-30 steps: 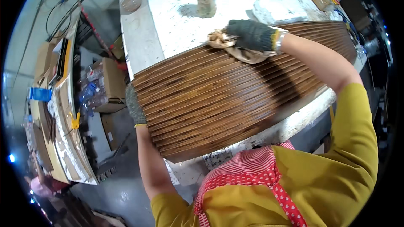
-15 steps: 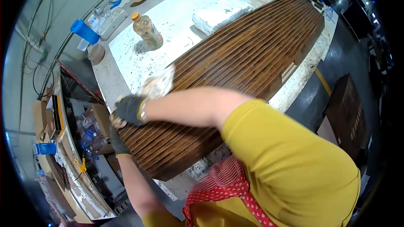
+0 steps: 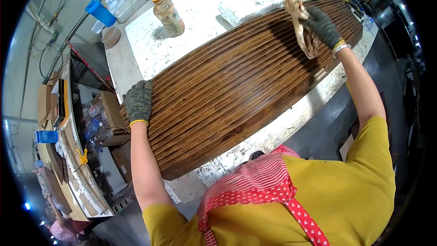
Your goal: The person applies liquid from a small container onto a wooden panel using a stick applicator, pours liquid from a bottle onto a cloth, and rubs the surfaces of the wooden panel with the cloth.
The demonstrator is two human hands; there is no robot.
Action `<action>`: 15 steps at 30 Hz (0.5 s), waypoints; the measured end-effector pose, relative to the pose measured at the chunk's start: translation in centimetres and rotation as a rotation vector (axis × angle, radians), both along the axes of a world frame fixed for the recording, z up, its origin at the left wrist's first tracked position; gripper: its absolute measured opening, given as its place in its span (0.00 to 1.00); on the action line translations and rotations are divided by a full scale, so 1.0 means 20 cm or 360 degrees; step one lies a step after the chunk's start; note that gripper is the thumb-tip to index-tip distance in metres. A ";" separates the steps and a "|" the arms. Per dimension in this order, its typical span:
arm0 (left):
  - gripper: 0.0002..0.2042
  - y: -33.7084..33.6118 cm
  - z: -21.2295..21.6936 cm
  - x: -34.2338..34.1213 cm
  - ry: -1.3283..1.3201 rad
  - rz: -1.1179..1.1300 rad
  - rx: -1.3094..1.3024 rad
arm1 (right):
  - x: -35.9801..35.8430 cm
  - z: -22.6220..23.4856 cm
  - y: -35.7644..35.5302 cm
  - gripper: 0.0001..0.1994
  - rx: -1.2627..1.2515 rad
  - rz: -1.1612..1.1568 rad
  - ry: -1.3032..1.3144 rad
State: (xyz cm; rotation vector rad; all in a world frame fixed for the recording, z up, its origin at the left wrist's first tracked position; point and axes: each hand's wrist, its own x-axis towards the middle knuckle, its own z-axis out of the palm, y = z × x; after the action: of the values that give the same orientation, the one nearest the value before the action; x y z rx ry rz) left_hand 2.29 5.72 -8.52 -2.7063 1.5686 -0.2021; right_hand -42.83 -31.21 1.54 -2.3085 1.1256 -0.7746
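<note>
Head view: a long brown ribbed wooden panel [image 3: 236, 82] lies across a paint-spattered white table [image 3: 200, 23]. The gloved left hand [image 3: 138, 101] rests flat on the panel's near left end, fingers together and extended along the ribs. The gloved right hand [image 3: 322, 26] has its fingers clamped on a crumpled tan rag [image 3: 301, 23], which presses against the panel's far right end. Beyond the left fingers, on the table, stands 1 plastic bottle [image 3: 168, 14] with an orange cap; a blue cup [image 3: 101, 12] stands farther left.
</note>
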 end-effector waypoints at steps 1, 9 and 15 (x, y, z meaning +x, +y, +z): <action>0.15 -0.01 0.01 -0.01 -0.0134 -0.0065 0.0080 | 0.00 -0.11 -0.02 0.18 0.0087 0.0111 0.0097; 0.13 -0.03 0.05 -0.06 -0.0151 0.0001 0.0152 | 0.26 -0.33 0.08 0.17 -0.0500 0.0246 0.0703; 0.13 0.00 0.03 -0.04 -0.0419 -0.0278 0.0099 | 0.43 -0.32 0.19 0.12 -0.0627 0.0883 0.0529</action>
State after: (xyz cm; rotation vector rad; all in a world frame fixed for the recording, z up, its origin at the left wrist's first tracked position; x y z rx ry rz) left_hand 1.47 5.73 -7.91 -2.3787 1.6963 -0.4809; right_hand -34.19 -27.46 -4.81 -2.9622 0.4104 -0.4311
